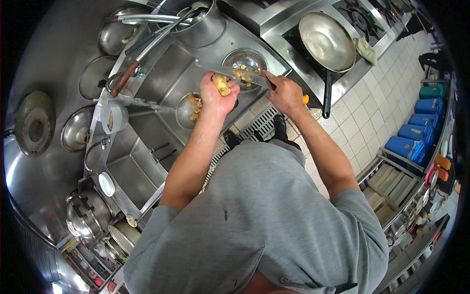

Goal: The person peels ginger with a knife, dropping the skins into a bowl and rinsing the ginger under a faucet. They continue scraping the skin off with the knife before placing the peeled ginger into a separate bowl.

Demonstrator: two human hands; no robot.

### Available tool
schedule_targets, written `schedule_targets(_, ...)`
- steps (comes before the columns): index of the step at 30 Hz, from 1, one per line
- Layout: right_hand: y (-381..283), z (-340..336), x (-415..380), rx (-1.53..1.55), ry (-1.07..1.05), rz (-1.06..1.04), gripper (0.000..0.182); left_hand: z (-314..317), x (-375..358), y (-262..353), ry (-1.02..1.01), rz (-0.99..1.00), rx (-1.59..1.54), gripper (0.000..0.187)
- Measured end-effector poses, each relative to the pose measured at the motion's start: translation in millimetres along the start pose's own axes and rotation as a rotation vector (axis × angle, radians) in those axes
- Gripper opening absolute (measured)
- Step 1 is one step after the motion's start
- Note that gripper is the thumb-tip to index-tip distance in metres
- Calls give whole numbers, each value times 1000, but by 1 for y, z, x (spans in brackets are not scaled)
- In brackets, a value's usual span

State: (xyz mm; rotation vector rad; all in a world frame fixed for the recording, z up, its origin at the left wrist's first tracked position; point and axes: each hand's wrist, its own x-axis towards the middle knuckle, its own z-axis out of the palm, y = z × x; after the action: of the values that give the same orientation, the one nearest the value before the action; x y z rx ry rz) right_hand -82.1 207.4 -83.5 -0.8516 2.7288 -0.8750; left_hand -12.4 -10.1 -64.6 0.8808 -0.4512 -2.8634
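A: So, what are we doing right now?

B: We are peeling. Our left hand (215, 90) has its fingers curled tight around a yellow piece of ginger (221, 84). We hold it up over the steel counter (166, 73), just beside the glass bowl (245, 61).

A: And the other hand?

B: Our right hand (284, 93) grips the handle of a big knife (230, 73). Its fingers are wrapped around the handle, and the flat blade reaches across to the ginger and touches it.

A: Where do the scraps go?

B: Some bits lie in the small metal bowl (188, 110) under our left hand. More pieces sit in the glass bowl.

A: What do we think comes next?

B: We think the blade has to slide along the skin, softly. We must turn the ginger a little and keep our thumb away from the edge. The frying pan (327, 40) on the stove is well apart, so it is not in our way.
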Motion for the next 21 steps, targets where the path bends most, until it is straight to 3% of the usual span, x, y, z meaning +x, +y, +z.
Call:
schedule_targets(4,-24,-9,-1,88,20,-11,44,11,15,-10,205,89,-12,22)
schedule_targets(7,-48,-14,-11,146,74,-132,46,-3,31,-9,196,62,-33,24)
schedule_targets(9,-59,-22,-14,109,49,-136,52,-4,29,-1,-71,-138,39,26)
schedule_targets(13,-56,-19,-15,29,4,-125,60,5,27,-10,38,-99,38,24)
schedule_targets(17,-40,-16,-10,-47,28,-101,62,5,24,-17,20,-133,36,22)
schedule_targets(19,-25,-14,-1,-65,36,-67,60,11,14,-21,155,-122,22,21)
schedule_targets(20,-19,-14,2,-83,44,-32,59,3,17,-20,156,-122,23,21)
schedule_targets(21,-15,-14,3,-82,44,-32,59,-3,17,-18,-41,-171,42,24)
